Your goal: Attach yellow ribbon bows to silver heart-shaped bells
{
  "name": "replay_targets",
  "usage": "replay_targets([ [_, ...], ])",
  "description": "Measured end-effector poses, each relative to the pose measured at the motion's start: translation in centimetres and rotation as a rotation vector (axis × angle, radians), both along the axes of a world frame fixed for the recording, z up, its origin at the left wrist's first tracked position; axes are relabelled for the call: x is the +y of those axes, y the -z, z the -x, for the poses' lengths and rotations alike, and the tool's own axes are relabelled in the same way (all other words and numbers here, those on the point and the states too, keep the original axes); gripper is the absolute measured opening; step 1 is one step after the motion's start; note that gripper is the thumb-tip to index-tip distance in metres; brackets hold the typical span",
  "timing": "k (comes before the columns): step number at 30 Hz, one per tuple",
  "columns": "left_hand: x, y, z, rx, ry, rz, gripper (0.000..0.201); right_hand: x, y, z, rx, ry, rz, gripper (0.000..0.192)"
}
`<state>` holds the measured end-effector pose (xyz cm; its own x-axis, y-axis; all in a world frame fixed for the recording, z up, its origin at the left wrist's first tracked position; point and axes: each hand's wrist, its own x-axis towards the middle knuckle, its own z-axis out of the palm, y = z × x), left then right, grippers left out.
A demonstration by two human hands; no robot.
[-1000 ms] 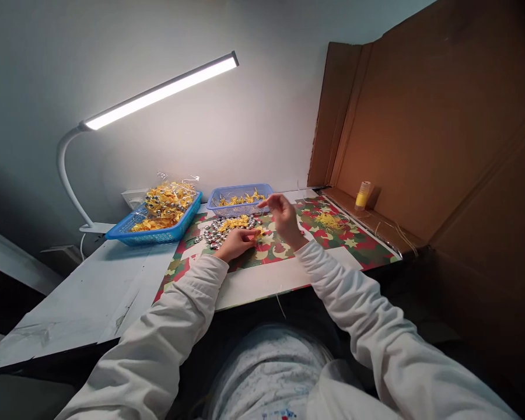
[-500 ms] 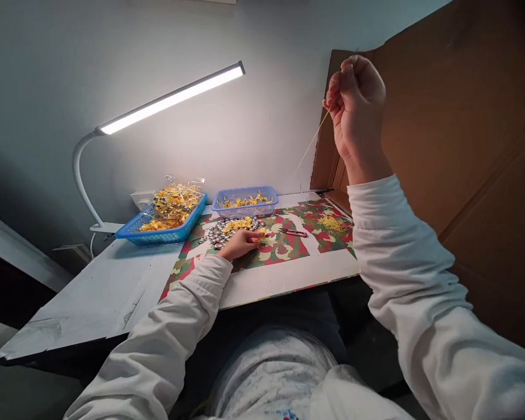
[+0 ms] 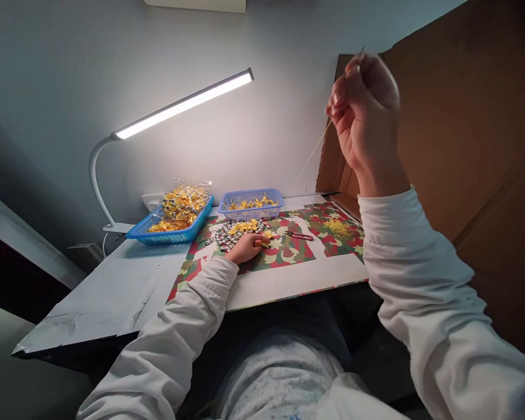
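Note:
High in front of the cardboard, my right hand (image 3: pixel 365 114) is closed in a pinch on a thin needle (image 3: pixel 362 51), whose tip sticks up past the fingers. A taut yellow thread (image 3: pixel 314 150) runs from this hand down and left towards the table. My left hand (image 3: pixel 245 248) rests low over the patterned mat, fingers closed on a small yellow ribbon-like piece (image 3: pixel 266 235). Beside it lies a heap of silver bells (image 3: pixel 226 233) with yellow pieces (image 3: pixel 247 226) on top. Red-handled thread snips (image 3: pixel 301 235) lie to the right of the left hand.
A blue basket (image 3: pixel 170 236) of yellow pieces and bells stands at left, a smaller blue basket (image 3: pixel 250 213) at the back. Cut yellow threads (image 3: pixel 339 226) lie on the mat's right side. A lit lamp (image 3: pixel 184 105) leans over the table; cardboard (image 3: pixel 446 134) walls the right.
My right hand has turned slightly, and the needle's tip now shows above its fingers. My left hand stays by the bells. The whole view has shifted a little.

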<state>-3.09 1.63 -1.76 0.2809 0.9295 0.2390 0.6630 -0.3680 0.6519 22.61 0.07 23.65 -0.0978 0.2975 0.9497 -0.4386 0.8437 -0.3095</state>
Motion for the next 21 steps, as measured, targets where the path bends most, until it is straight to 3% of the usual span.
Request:
replay_targets([
  [6, -0.2, -0.4, 0.6, 0.172, -0.037, -0.266, 0.038, -0.3, 2.3, 2.4, -0.134, 0.017, 0.136, 0.026],
  [8, -0.3, -1.0, 1.3, 0.236, -0.162, -0.32, 0.037, 0.1, 3.3, 2.9, -0.178, 0.041, 0.177, 0.029],
  [11, -0.4, -2.0, 3.1, 0.369, -0.401, -0.261, 0.025, 1.0, 5.3, 3.7, -0.251, 0.071, 0.246, 0.029],
  [13, -0.5, -2.6, 4.3, 0.42, -0.461, -0.18, 0.019, 1.7, 7.3, 4.6, -0.307, 0.058, 0.321, 0.025],
  [17, -0.5, -3.0, 5.5, 0.413, -0.354, -0.099, 0.016, 2.8, 12.8, 7.2, -0.431, 0.0, 0.577, 0.005],
  [21, -0.5, -2.8, 5.8, 0.427, -0.36, -0.1, 0.019, 3.4, 18.8, 9.8, -0.57, 0.002, 0.803, 0.012],
])
